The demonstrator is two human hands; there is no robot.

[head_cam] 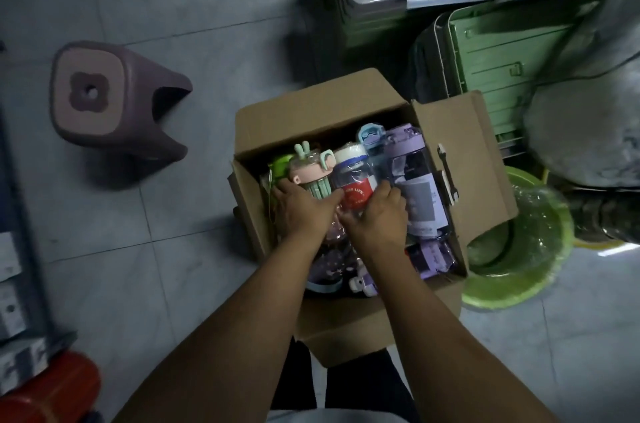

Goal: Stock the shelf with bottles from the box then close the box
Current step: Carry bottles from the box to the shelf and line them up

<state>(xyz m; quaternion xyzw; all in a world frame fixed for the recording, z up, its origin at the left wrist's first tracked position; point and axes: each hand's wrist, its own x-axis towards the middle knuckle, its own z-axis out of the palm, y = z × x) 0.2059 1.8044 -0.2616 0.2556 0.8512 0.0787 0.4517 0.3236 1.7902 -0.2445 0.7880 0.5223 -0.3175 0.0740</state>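
Unloading: inside the box (311, 111), left hand (304, 211) grips pink bottle (306, 168), right hand (377, 215) red bottle (355, 177); next, lift out.

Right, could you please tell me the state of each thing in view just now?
Cardboard box: open, flaps folded outward.
Pink bottle: lying in the box, capped, gripped by the left hand.
Red-label bottle: lying in the box, capped, gripped by the right hand.
Purple bottle: lying in the box, capped.
Stool: upright on the floor.
Green basin: upright beside the box.
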